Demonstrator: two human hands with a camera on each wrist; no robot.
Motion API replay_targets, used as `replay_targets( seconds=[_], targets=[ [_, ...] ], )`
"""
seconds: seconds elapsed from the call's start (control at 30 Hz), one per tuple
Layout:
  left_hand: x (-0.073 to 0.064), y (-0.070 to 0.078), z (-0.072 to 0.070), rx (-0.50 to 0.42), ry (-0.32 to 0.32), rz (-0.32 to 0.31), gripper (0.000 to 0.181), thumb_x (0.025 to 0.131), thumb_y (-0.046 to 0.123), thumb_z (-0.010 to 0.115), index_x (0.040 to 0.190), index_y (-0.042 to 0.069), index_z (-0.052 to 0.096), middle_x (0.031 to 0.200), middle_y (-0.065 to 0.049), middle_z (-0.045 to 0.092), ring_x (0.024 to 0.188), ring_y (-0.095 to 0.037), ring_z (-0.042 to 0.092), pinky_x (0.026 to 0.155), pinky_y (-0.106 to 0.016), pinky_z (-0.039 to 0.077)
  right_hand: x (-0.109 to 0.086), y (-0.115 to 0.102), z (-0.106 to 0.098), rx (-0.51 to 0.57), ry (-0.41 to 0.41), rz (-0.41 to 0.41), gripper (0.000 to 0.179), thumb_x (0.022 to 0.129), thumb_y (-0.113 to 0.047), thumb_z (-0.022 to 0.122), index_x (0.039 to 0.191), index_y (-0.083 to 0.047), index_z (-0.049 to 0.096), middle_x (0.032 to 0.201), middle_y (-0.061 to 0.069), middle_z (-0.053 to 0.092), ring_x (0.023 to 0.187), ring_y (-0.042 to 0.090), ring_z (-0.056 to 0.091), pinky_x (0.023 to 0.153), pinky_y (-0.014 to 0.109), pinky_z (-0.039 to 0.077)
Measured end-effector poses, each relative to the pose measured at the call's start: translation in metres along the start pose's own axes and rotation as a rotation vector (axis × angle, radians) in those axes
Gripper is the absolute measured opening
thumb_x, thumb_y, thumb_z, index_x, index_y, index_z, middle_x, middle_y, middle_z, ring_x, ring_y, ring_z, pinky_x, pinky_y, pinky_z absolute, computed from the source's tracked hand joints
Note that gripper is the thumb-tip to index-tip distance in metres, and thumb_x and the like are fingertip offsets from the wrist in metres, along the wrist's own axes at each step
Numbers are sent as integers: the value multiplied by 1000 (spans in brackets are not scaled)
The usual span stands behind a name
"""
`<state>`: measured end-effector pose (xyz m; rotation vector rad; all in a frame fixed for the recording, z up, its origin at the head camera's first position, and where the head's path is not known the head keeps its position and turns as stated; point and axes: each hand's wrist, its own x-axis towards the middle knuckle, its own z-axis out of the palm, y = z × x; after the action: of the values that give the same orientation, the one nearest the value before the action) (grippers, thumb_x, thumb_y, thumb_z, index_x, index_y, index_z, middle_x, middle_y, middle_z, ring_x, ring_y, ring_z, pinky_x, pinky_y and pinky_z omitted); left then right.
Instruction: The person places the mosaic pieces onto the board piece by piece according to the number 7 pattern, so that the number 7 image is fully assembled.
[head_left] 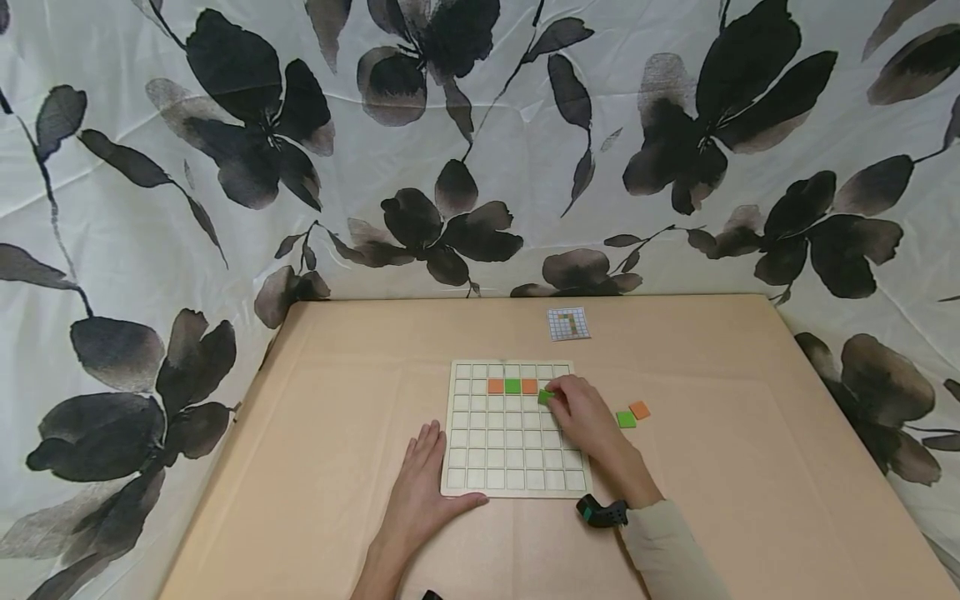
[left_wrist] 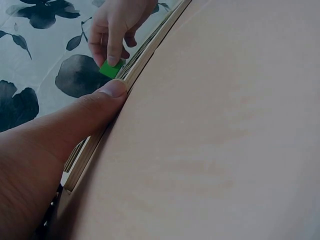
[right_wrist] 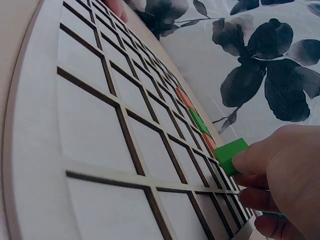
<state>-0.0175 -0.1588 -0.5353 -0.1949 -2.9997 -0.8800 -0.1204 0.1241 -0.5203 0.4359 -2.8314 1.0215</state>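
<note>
A white grid board (head_left: 506, 479) lies on the table. Between thumb and fingers, my right hand (head_left: 588, 417) pinches a green square tile (right_wrist: 231, 156) over the upper right of the grid. That tile is tilted, just right of a row of an orange tile (head_left: 496, 386), a green tile (head_left: 512, 386) and another orange tile (head_left: 529, 386) set in the cells. My left hand (head_left: 423, 492) rests at the board's lower left corner, fingers straight along the left side. In the left wrist view its thumb (left_wrist: 114, 89) touches the front edge.
Right of the board lie a loose green tile (head_left: 626, 419) and an orange tile (head_left: 639, 409). A small card (head_left: 568, 324) printed with a coloured grid pattern lies near the table's far edge. Behind the table (head_left: 337, 375) hangs a white cloth with dark flowers (head_left: 442, 229).
</note>
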Motion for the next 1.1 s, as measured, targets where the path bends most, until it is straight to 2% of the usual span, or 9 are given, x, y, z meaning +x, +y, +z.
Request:
replay_targets(
  seconds=[0.4,0.77,0.9,1.1],
  targets=[
    [1,1,0,-5,-8,-4,125,61,75,79,151,-2,39,165,-13,29,156,-27,21,131,-37,14,0,-6,7,-4,-14,8,15,97,-12,63,111,-8,67,102,3,67,88,15,55,74,30,54],
    [3,1,0,-4,-7,5,124,61,74,80,151,-2,39,164,-14,30,156,-27,22,131,-38,15,1,-6,11,7,7,-13,12,96,-10,65,108,-9,67,97,1,65,85,13,53,71,29,51],
    [2,1,-1,-6,-6,5,124,62,75,79,151,-2,40,164,-14,30,156,-27,22,131,-38,15,2,-8,12,5,5,-28,13,96,-10,65,109,-9,69,102,3,67,88,14,55,74,32,54],
    [1,1,-3,-1,-4,5,124,61,73,81,150,-3,41,164,-14,30,155,-28,24,131,-39,16,1,-9,15,-11,-17,-37,14,96,-11,66,110,-11,69,110,3,69,101,19,62,88,38,58]
  ],
)
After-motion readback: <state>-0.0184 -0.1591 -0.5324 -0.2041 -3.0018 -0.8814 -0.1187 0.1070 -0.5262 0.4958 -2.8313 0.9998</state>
